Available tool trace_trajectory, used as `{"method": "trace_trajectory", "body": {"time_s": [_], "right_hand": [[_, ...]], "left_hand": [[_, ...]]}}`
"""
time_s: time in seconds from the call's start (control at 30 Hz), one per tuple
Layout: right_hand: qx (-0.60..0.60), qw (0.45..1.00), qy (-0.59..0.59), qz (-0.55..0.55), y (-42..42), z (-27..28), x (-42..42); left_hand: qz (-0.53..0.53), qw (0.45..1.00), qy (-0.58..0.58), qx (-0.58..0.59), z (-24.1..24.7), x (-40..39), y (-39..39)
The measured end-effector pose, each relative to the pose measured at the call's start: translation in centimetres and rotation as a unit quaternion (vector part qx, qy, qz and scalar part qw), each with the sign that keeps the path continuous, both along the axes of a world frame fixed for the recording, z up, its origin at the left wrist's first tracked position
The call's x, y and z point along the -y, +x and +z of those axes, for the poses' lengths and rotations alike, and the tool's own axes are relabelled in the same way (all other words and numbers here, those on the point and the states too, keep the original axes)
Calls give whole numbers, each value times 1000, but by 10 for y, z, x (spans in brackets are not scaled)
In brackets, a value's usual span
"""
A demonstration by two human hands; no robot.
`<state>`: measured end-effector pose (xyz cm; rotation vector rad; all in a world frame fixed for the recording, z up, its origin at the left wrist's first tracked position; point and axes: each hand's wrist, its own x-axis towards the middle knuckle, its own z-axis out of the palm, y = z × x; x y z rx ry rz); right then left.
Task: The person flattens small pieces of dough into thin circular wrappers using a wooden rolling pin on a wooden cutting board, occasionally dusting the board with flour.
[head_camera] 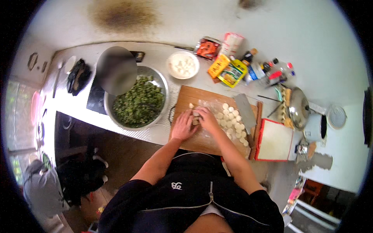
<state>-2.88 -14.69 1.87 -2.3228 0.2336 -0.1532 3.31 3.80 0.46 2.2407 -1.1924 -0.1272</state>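
A wooden cutting board (189,94) dusted with flour lies before me on the counter. My left hand (183,125) rests at its left part, beside several small dough pieces (195,122). Close to it, my right hand (205,116) is bent over the same pieces; whether its fingers grip one is hidden. Many round dough pieces (230,119) are spread on the right half of the board. A cleaver (244,107) lies flat along the board's right side, and a wooden rolling pin (258,125) lies at the right edge.
Left of the board stands a large metal bowl (166,96) of chopped green filling (138,104). Behind is a white bowl of flour (183,64). Seasoning packets (233,72) and bottles (248,57) stand at the back. A red-edged white tray (275,141) and a metal lid (298,107) are at right.
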Motion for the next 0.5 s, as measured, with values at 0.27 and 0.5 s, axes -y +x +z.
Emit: {"method": "trace_trajectory", "body": {"time_s": [0.27, 0.5], "right_hand": [[-122, 986, -104, -41, -36, 5, 17], [-91, 989, -107, -36, -23, 10, 13]], "left_hand": [[6, 999, -41, 4, -5, -4, -4], [11, 998, -56, 29, -7, -4, -8]]}}
